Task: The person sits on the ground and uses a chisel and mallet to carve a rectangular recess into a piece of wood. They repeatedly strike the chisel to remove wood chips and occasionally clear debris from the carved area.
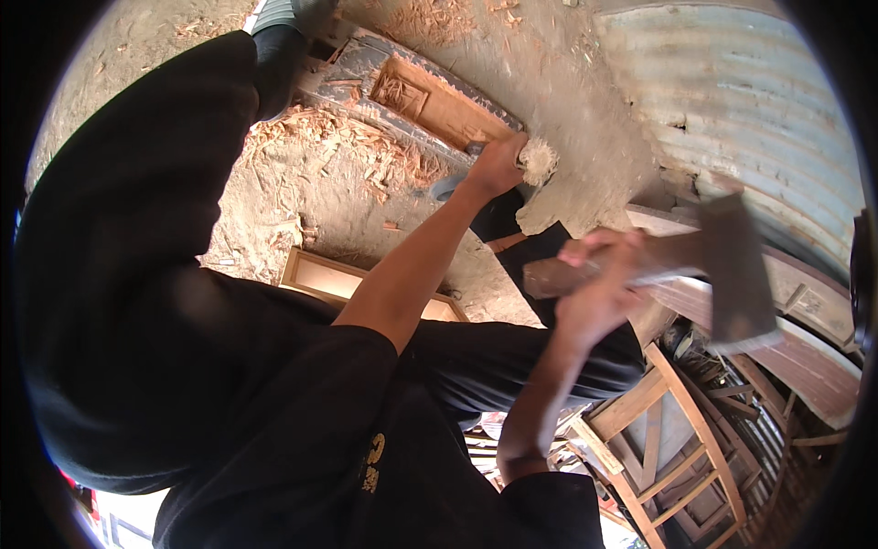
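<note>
My left hand [498, 166] is closed round a chisel, whose pale, frayed wooden head [539, 161] sticks out past the fist; its blade is mostly hidden. Beneath the hand lies a long grey-painted wooden block [357, 69] with a rectangular hollow [462, 114] cut into it, holding wood chips at its far-left end. Off to the right, smeared by motion, my right hand [599, 288] grips the wooden handle of an axe [736, 274]. The axe's broad metal head points right, apart from the chisel.
Wood shavings [338, 151] litter the dirt floor around the block. A light wooden frame [320, 274] lies beyond my legs. Corrugated metal sheet [741, 101] stands at the far right. Below it are curved boards [814, 366] and a pile with a slatted wooden frame [677, 439].
</note>
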The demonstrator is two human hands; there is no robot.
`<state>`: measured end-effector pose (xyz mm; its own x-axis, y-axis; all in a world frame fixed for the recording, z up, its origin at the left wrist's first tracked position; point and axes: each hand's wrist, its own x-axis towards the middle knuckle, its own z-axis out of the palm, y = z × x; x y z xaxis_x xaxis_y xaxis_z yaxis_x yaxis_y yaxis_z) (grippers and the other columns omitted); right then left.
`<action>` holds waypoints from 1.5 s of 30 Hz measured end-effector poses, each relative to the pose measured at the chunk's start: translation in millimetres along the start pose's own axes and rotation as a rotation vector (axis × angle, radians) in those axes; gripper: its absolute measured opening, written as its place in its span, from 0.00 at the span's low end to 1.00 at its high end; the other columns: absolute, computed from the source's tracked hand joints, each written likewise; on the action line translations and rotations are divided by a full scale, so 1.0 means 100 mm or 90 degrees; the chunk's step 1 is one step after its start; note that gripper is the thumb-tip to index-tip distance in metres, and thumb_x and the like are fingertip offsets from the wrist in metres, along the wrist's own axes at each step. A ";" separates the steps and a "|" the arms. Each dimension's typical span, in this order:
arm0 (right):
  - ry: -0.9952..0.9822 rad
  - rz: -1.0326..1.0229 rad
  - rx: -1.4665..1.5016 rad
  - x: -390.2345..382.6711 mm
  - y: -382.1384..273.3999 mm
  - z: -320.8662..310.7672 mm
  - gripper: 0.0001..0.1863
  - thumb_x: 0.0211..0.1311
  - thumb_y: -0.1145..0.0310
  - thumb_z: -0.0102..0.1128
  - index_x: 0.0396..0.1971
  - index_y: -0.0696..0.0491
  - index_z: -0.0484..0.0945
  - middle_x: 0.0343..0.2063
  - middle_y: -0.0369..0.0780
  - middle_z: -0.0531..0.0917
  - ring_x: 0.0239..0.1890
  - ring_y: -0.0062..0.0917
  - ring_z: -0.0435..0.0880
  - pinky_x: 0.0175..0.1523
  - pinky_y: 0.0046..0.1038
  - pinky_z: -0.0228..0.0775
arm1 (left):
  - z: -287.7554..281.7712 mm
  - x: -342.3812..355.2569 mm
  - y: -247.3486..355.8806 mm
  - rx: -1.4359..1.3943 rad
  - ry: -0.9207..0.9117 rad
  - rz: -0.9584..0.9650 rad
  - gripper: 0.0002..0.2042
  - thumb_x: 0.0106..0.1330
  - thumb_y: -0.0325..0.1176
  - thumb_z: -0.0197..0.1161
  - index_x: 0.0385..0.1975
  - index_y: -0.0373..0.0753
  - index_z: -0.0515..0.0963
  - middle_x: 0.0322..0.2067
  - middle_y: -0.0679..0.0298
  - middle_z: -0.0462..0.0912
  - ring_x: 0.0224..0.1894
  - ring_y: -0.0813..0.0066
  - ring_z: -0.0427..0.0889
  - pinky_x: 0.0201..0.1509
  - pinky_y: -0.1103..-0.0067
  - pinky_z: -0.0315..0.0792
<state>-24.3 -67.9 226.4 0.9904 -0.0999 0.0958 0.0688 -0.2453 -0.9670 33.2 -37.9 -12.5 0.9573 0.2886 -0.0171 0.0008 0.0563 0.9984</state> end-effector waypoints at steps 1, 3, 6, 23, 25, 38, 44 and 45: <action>-0.006 0.053 -0.094 -0.06 0.34 -0.10 0.09 0.67 0.68 0.51 0.29 0.58 0.72 0.16 0.37 0.75 0.15 0.21 0.73 0.23 0.22 0.68 | 0.01 -0.02 -0.02 0.031 0.015 0.018 0.15 0.45 0.22 0.60 0.36 0.34 0.70 0.32 0.46 0.78 0.40 0.43 0.76 0.42 0.61 0.69; -0.128 0.304 -0.261 -0.16 0.71 -0.10 0.13 0.65 0.66 0.55 0.23 0.57 0.70 0.13 0.35 0.72 0.14 0.17 0.71 0.21 0.22 0.64 | 0.07 -0.02 -0.05 0.061 0.006 0.048 0.16 0.43 0.21 0.60 0.35 0.35 0.71 0.31 0.47 0.78 0.39 0.44 0.76 0.41 0.61 0.69; -0.171 0.380 -0.215 -0.14 0.76 -0.11 0.13 0.64 0.64 0.56 0.24 0.56 0.68 0.14 0.35 0.70 0.14 0.19 0.70 0.20 0.24 0.63 | 0.08 0.00 -0.10 0.069 -0.013 0.074 0.17 0.42 0.20 0.60 0.35 0.36 0.71 0.28 0.48 0.77 0.37 0.44 0.76 0.40 0.62 0.69; -0.167 0.561 -0.042 -0.17 0.81 -0.24 0.11 0.59 0.69 0.58 0.20 0.56 0.69 0.14 0.35 0.70 0.14 0.19 0.69 0.21 0.24 0.61 | 0.11 0.00 -0.05 -0.044 0.071 0.039 0.16 0.44 0.21 0.61 0.36 0.33 0.71 0.34 0.47 0.76 0.42 0.43 0.73 0.44 0.61 0.67; -0.158 0.490 -0.064 -0.09 0.67 -0.22 0.12 0.59 0.69 0.57 0.20 0.56 0.69 0.14 0.35 0.69 0.14 0.19 0.69 0.21 0.24 0.62 | 0.06 -0.06 -0.09 -0.058 0.065 0.005 0.16 0.44 0.22 0.62 0.36 0.34 0.71 0.34 0.47 0.76 0.41 0.43 0.73 0.44 0.61 0.68; -0.258 0.466 -0.279 -0.06 0.74 -0.27 0.11 0.57 0.66 0.58 0.21 0.56 0.70 0.14 0.36 0.71 0.15 0.20 0.72 0.22 0.24 0.62 | 0.09 0.06 -0.09 -0.022 0.085 0.048 0.15 0.44 0.20 0.59 0.35 0.34 0.70 0.33 0.47 0.76 0.41 0.43 0.74 0.42 0.61 0.68; -0.187 0.369 -0.241 0.13 0.17 -0.25 0.11 0.57 0.66 0.57 0.21 0.58 0.72 0.12 0.34 0.71 0.15 0.18 0.70 0.22 0.23 0.60 | 0.05 0.03 -0.12 -0.012 0.085 0.025 0.16 0.42 0.20 0.59 0.35 0.34 0.70 0.33 0.47 0.76 0.43 0.44 0.74 0.44 0.61 0.68; -0.151 0.338 -0.238 0.18 -0.04 -0.25 0.11 0.58 0.66 0.57 0.22 0.57 0.71 0.12 0.35 0.71 0.15 0.19 0.70 0.23 0.22 0.61 | 0.06 -0.01 -0.12 0.006 0.109 0.045 0.16 0.42 0.20 0.59 0.35 0.34 0.70 0.33 0.47 0.76 0.43 0.44 0.73 0.44 0.61 0.68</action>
<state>-9.5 -93.2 238.2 0.8807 -0.0945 -0.4641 -0.4367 -0.5413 -0.7185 34.3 -44.4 -23.7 0.8922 0.4494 0.0457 -0.0618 0.0211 0.9979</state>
